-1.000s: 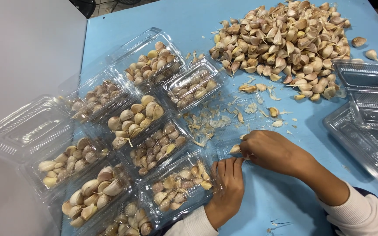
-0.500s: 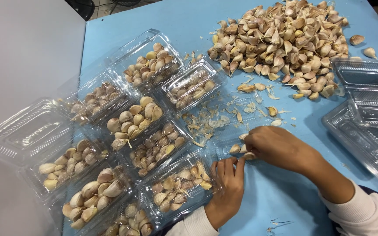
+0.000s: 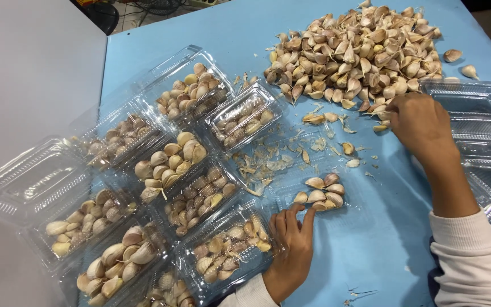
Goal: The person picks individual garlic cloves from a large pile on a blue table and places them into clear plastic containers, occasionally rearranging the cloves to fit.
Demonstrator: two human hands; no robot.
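Under everything you have the blue bench, with a grey surface along its left side. The big heap of garlic cloves takes up the far right of the bench. To the left sits a cluster of clear plastic boxes, most filled with cloves, lids open; empty clear trays are stacked at the right edge. Your right hand rests knuckles-up at the near edge of the heap, fingers curled down onto the cloves there; you cannot tell whether it grips any. Your left hand lies on the bench just beside the nearest filled box, fingers spread open, tips touching a small pile of cloves that lies in a clear shallow tray. Loose papery skins scatter between the boxes and the heap.
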